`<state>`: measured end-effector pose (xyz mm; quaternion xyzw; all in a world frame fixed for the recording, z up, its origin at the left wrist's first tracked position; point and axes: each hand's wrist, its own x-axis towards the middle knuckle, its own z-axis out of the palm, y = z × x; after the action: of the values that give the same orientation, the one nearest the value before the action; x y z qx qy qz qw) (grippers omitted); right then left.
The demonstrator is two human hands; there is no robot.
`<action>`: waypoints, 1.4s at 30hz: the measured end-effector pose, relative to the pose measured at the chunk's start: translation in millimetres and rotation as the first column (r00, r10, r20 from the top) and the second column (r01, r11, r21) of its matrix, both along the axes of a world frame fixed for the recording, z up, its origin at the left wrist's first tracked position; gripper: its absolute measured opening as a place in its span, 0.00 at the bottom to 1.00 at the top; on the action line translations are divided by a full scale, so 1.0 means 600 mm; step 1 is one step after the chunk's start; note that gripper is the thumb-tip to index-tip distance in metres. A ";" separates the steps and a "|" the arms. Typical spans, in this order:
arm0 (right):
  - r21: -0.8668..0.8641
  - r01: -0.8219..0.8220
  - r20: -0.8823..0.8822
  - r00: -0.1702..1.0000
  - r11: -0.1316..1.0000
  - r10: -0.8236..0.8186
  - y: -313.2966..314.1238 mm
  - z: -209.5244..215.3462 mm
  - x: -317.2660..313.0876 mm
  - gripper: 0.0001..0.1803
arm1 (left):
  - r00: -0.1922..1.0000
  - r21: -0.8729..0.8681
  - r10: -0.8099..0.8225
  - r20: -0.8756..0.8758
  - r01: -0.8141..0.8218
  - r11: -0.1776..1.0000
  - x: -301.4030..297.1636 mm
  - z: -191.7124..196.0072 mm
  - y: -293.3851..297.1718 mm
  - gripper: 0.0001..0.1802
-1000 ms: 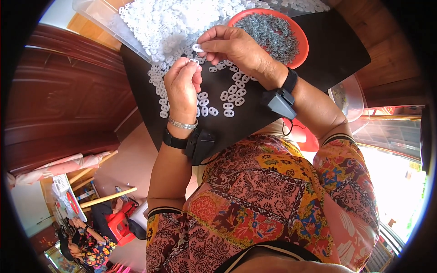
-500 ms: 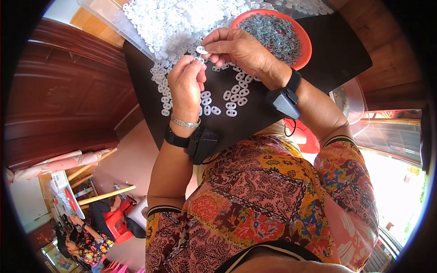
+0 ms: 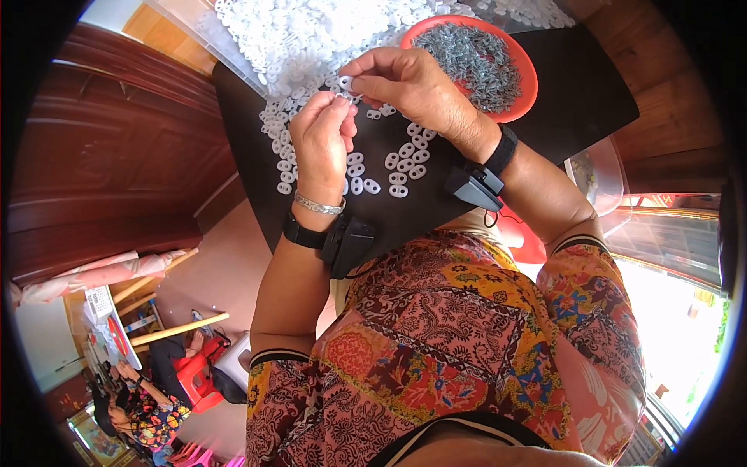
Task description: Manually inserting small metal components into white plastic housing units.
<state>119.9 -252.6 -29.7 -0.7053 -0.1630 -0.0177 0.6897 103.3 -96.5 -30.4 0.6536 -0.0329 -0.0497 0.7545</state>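
My right hand (image 3: 424, 89) is closed in a pinch at the far middle of the dark table. Between its thumb and index finger is a white two-hole oval plastic piece (image 3: 345, 82), partly covered by the fingertips. Just below it, my left hand (image 3: 320, 148) pinches a small white piece (image 3: 341, 97) that is mostly hidden; its kind is not clear. The two sets of fingertips nearly meet. Loose white two-hole ovals (image 3: 405, 165) lie on the table beside and between my wrists.
A clear plastic bin (image 3: 204, 29) heaped with white pieces (image 3: 311, 39) stands at the back. To its right is an orange-red bowl (image 3: 531, 86) of grey screws (image 3: 475, 66). Wooden panelling (image 3: 140, 148) flanks the left. Another person (image 3: 148, 412) sits at lower left.
Both hands stay together and shift only slightly. The white oval in my right fingers has turned and is more covered by them now.
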 end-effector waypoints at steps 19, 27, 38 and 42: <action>-0.301 0.123 0.320 0.947 0.946 -0.021 0.009 0.010 -0.021 0.18 | 1.000 -0.126 -0.019 0.008 0.020 0.992 -0.002 -0.001 0.000 0.14; -0.281 0.093 0.393 0.919 0.955 0.026 0.002 0.011 -0.012 0.17 | 0.997 -0.115 -0.042 0.071 0.051 0.992 0.003 0.002 0.003 0.14; -0.268 0.052 0.387 0.920 0.962 0.058 -0.005 0.027 -0.017 0.18 | 0.971 0.086 -0.105 0.213 0.089 0.992 0.000 0.016 0.010 0.14; -0.163 -0.037 0.358 0.929 0.986 0.094 -0.013 0.031 -0.016 0.18 | 0.904 0.206 -0.213 0.372 0.144 0.968 0.000 0.025 0.014 0.14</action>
<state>110.3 -260.6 -11.1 -0.7349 -0.3124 -0.1126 0.5913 103.5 -88.2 -15.4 0.7076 -0.2382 0.0098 0.6651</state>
